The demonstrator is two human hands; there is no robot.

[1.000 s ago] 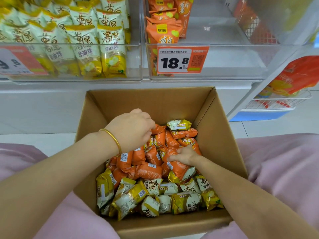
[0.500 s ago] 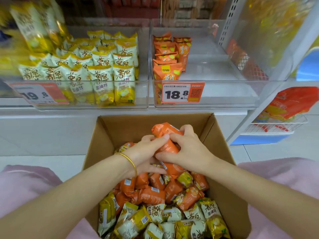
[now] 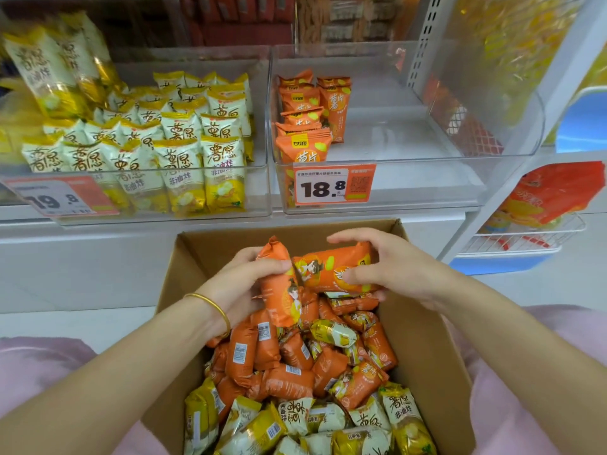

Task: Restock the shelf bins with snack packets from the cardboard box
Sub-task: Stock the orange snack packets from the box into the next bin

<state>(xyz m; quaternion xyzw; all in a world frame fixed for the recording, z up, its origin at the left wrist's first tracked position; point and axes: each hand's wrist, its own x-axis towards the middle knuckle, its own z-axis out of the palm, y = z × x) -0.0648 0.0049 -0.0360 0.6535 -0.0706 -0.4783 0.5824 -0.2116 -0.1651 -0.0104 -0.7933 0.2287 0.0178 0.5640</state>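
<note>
Gripping tilted orange packet (image 3: 279,292) in left hand (image 3: 236,284) and crosswise orange packet (image 3: 330,274) in right hand (image 3: 400,274) (packets touching), above far end of cardboard box (image 3: 427,356).

white shelving (image 3: 82,257) over pale floor tiles (image 3: 65,323), a wire basket (image 3: 525,239) at right

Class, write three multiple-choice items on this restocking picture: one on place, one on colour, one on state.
1. Place: the orange-packet bin stands on which side of the yellow-packet bin? A left B right C beneath
2. Colour: the tilted packet that the left hand grips is A yellow B blue C orange
3. State: the right hand A holds a crosswise packet B hangs idle C presses the shelf
Answers: B, it sits right of the yellow one; C, its wrapper is orange; A, the hand curls round that packet.
</note>
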